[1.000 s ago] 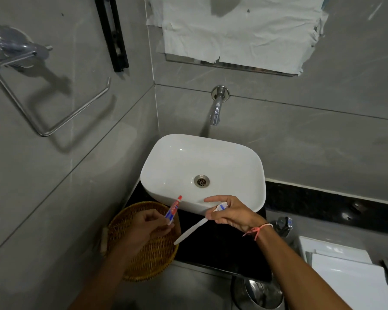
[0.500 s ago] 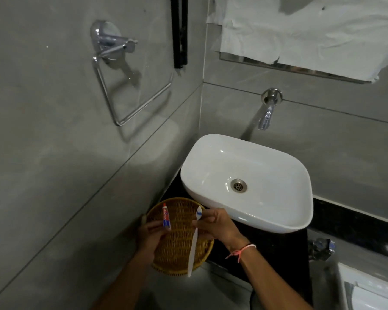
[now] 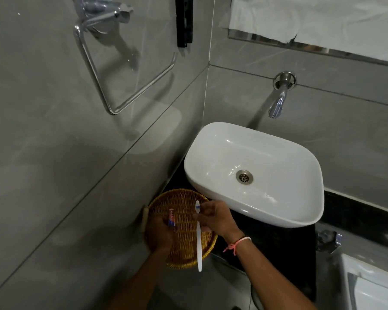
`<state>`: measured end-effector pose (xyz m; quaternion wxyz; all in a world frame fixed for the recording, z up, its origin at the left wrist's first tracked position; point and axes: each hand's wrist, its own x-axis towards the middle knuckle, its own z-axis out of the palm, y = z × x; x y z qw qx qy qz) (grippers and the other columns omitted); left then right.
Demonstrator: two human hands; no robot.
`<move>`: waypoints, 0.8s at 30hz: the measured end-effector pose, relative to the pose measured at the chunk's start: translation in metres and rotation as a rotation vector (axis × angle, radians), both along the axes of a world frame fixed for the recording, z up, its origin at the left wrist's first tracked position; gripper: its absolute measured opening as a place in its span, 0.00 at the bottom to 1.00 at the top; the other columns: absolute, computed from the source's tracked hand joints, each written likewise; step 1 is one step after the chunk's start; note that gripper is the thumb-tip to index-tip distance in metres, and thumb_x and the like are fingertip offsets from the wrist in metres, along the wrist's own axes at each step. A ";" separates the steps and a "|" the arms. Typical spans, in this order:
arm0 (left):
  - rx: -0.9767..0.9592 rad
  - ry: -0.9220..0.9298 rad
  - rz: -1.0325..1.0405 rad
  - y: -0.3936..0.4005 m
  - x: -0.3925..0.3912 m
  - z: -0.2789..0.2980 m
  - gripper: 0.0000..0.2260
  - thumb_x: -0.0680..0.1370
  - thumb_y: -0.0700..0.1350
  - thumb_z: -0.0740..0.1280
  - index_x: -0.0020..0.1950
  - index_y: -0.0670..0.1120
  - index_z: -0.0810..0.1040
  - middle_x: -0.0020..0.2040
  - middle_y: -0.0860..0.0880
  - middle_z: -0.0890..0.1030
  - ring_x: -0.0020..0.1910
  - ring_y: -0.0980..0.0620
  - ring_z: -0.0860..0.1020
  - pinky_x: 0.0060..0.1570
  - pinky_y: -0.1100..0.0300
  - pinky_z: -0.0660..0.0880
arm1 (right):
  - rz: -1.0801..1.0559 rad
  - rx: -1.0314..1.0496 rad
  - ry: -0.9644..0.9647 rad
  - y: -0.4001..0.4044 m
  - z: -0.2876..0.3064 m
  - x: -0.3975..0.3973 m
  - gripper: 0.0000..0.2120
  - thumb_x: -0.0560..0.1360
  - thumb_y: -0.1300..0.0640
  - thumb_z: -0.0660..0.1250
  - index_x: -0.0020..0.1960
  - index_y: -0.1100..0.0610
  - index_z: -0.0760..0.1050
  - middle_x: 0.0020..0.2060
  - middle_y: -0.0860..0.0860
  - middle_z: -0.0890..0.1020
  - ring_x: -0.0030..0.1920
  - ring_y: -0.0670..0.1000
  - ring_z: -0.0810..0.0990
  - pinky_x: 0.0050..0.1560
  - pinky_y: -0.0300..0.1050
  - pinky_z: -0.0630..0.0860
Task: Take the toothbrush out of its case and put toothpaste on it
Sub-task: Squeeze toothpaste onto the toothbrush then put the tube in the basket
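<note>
Grey-tiled washroom; black bench (image 3: 278, 240) carrying white basin (image 3: 255, 171) and wicker basket (image 3: 184, 198). Right hand (image 3: 215, 218): fingers pinching toothbrush (image 3: 198, 238) near its head, bristles up, handle hanging over the basket. Left hand (image 3: 159, 233): fingers wrapped around toothpaste tube (image 3: 171, 220), just beside the brush. No case visible. Advice: bring nozzle onto the bristles, squeeze gently, keep the brush level.

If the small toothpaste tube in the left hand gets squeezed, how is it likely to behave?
The toothpaste tube looks small and thin, so probably light and soft enough to dent. The left hand wraps most of it, so it likely won't slip. Its cap state is unclear.
</note>
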<state>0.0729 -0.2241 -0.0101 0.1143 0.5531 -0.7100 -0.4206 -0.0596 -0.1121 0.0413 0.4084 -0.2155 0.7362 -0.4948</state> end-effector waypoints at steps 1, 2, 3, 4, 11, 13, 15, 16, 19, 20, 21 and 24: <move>-0.041 -0.012 -0.019 0.003 0.000 0.006 0.10 0.78 0.46 0.69 0.51 0.40 0.80 0.50 0.39 0.84 0.50 0.39 0.81 0.53 0.42 0.80 | -0.019 0.010 0.017 -0.001 -0.001 0.000 0.12 0.75 0.65 0.74 0.57 0.66 0.80 0.50 0.65 0.87 0.49 0.62 0.88 0.49 0.60 0.86; -0.079 -0.032 -0.042 0.005 0.000 0.011 0.10 0.78 0.47 0.67 0.52 0.40 0.80 0.51 0.39 0.84 0.51 0.39 0.81 0.54 0.42 0.79 | -0.041 0.019 0.037 -0.002 -0.003 0.000 0.13 0.74 0.65 0.75 0.58 0.66 0.80 0.50 0.65 0.86 0.49 0.63 0.87 0.48 0.60 0.86; -0.113 -0.044 -0.067 0.007 0.000 0.016 0.11 0.79 0.47 0.66 0.53 0.41 0.80 0.51 0.40 0.83 0.52 0.40 0.81 0.55 0.42 0.79 | -0.062 0.026 0.064 -0.004 -0.005 0.001 0.14 0.74 0.65 0.75 0.58 0.66 0.79 0.49 0.65 0.86 0.48 0.63 0.87 0.48 0.60 0.86; -0.140 -0.040 -0.089 0.008 0.000 0.021 0.11 0.79 0.48 0.65 0.54 0.41 0.80 0.51 0.40 0.83 0.52 0.41 0.81 0.56 0.43 0.79 | -0.078 0.031 0.096 -0.006 -0.006 0.002 0.15 0.74 0.64 0.76 0.59 0.66 0.79 0.49 0.65 0.86 0.48 0.63 0.87 0.49 0.61 0.86; 0.035 0.084 -0.196 0.016 0.019 0.035 0.12 0.76 0.48 0.71 0.57 0.46 0.79 0.50 0.49 0.81 0.50 0.50 0.78 0.44 0.62 0.72 | -0.164 -0.010 0.221 -0.032 -0.005 0.011 0.13 0.73 0.63 0.77 0.55 0.65 0.81 0.48 0.62 0.86 0.49 0.59 0.86 0.51 0.61 0.85; 0.149 0.098 -0.214 0.016 0.022 0.033 0.14 0.72 0.50 0.75 0.55 0.48 0.80 0.48 0.52 0.81 0.47 0.53 0.78 0.41 0.63 0.72 | -0.157 0.003 0.270 -0.039 -0.003 0.012 0.13 0.72 0.63 0.77 0.55 0.65 0.81 0.48 0.61 0.87 0.49 0.58 0.86 0.52 0.58 0.85; 0.182 0.112 -0.224 0.016 0.022 0.031 0.13 0.70 0.49 0.77 0.52 0.48 0.82 0.45 0.54 0.81 0.44 0.56 0.78 0.37 0.66 0.70 | -0.151 0.013 0.291 -0.045 -0.001 0.012 0.13 0.73 0.63 0.77 0.55 0.65 0.81 0.49 0.61 0.87 0.50 0.58 0.86 0.53 0.56 0.84; 0.169 0.115 -0.227 0.017 0.022 0.030 0.12 0.70 0.48 0.77 0.51 0.47 0.82 0.45 0.53 0.82 0.43 0.57 0.78 0.37 0.67 0.70 | -0.150 0.014 0.300 -0.048 0.000 0.012 0.13 0.73 0.63 0.77 0.55 0.66 0.81 0.48 0.62 0.87 0.50 0.58 0.86 0.53 0.55 0.84; 0.092 0.146 -0.212 0.019 0.018 0.025 0.05 0.71 0.42 0.76 0.45 0.45 0.84 0.45 0.48 0.86 0.41 0.60 0.78 0.42 0.65 0.75 | -0.153 0.023 0.327 -0.052 0.002 0.012 0.13 0.72 0.62 0.77 0.55 0.66 0.82 0.48 0.61 0.87 0.49 0.57 0.86 0.53 0.53 0.84; 0.074 0.155 -0.199 0.019 0.017 0.023 0.04 0.71 0.42 0.76 0.44 0.44 0.84 0.45 0.47 0.86 0.42 0.58 0.79 0.42 0.65 0.76 | -0.152 0.028 0.335 -0.053 0.003 0.012 0.13 0.72 0.62 0.77 0.55 0.65 0.83 0.48 0.61 0.87 0.49 0.57 0.86 0.53 0.52 0.84; 0.068 0.160 -0.186 0.019 0.015 0.022 0.04 0.71 0.41 0.76 0.45 0.43 0.84 0.45 0.46 0.86 0.43 0.55 0.81 0.43 0.62 0.78 | -0.154 0.030 0.339 -0.053 0.003 0.012 0.12 0.72 0.63 0.77 0.54 0.65 0.83 0.48 0.61 0.87 0.49 0.57 0.86 0.53 0.52 0.84; 0.063 0.171 -0.166 0.023 0.010 0.021 0.09 0.69 0.44 0.78 0.45 0.42 0.84 0.43 0.46 0.85 0.44 0.49 0.82 0.47 0.52 0.81 | -0.172 0.033 0.332 -0.053 0.001 0.011 0.11 0.73 0.63 0.77 0.53 0.65 0.83 0.47 0.61 0.88 0.48 0.57 0.86 0.48 0.46 0.84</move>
